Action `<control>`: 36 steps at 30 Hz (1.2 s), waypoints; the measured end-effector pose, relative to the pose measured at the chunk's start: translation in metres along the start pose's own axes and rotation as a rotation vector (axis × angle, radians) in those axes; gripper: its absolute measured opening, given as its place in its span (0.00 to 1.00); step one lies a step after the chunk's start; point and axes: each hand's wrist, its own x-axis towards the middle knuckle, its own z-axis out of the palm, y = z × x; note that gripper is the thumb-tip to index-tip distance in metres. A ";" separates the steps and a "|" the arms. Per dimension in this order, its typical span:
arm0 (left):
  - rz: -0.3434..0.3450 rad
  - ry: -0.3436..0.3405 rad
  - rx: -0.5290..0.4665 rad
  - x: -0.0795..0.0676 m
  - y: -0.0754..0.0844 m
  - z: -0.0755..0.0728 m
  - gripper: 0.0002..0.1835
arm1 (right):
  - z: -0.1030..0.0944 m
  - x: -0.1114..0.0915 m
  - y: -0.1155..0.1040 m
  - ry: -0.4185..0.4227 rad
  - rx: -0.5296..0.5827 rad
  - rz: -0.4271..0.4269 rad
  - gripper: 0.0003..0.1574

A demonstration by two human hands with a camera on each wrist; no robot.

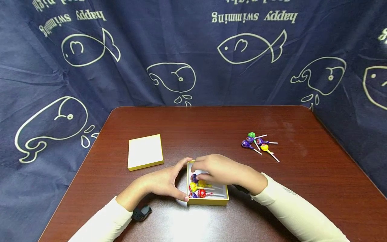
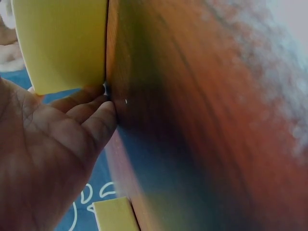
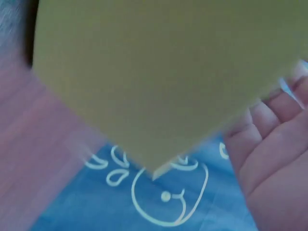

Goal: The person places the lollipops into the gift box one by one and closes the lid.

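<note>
An open yellow box (image 1: 208,201) with a white inside stands near the table's front. My left hand (image 1: 163,181) spans its left side, thumb at the front corner and forefinger at the back corner, gripping it. In the left wrist view, the other fingers (image 2: 98,122) rest low beside the yellow wall. My right hand (image 1: 219,169) reaches into the box, finger and thumb curled at a purple lollipop (image 1: 194,178); a pale stick (image 3: 290,91) shows by its fingers in the right wrist view. Yellow lollipops (image 1: 192,187) and a red lollipop (image 1: 201,193) lie inside, sticks toward the right.
A white-topped yellow box lid (image 1: 145,152) lies to the left behind my left hand. At the back right, several lollipops (image 1: 264,147) in purple, green and yellow wrappers lie in a loose heap. A dark blue printed curtain (image 1: 193,43) hangs behind the brown table (image 1: 196,124).
</note>
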 end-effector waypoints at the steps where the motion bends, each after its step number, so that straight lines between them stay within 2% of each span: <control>1: -0.001 0.001 0.001 0.000 0.000 0.000 0.66 | -0.003 -0.002 0.001 0.020 0.010 -0.012 0.08; 5: -0.009 0.004 0.005 0.000 0.000 0.000 0.66 | -0.011 -0.010 0.010 0.100 0.036 -0.028 0.07; 9: -0.010 0.005 -0.005 0.000 0.000 0.001 0.66 | -0.016 -0.020 0.025 0.160 0.034 0.009 0.06; 16: -0.004 0.008 0.000 0.001 0.000 0.001 0.67 | -0.019 -0.040 0.054 0.217 0.000 0.160 0.07; 25: -0.005 0.008 -0.005 0.000 -0.001 0.001 0.67 | -0.023 -0.076 0.094 0.325 -0.033 0.288 0.08; 31: -0.007 0.009 -0.011 -0.001 -0.001 0.001 0.67 | -0.028 -0.095 0.110 0.361 0.003 0.382 0.10; 36: -0.001 0.009 -0.012 0.000 0.000 0.001 0.67 | -0.030 -0.105 0.118 0.340 -0.062 0.407 0.12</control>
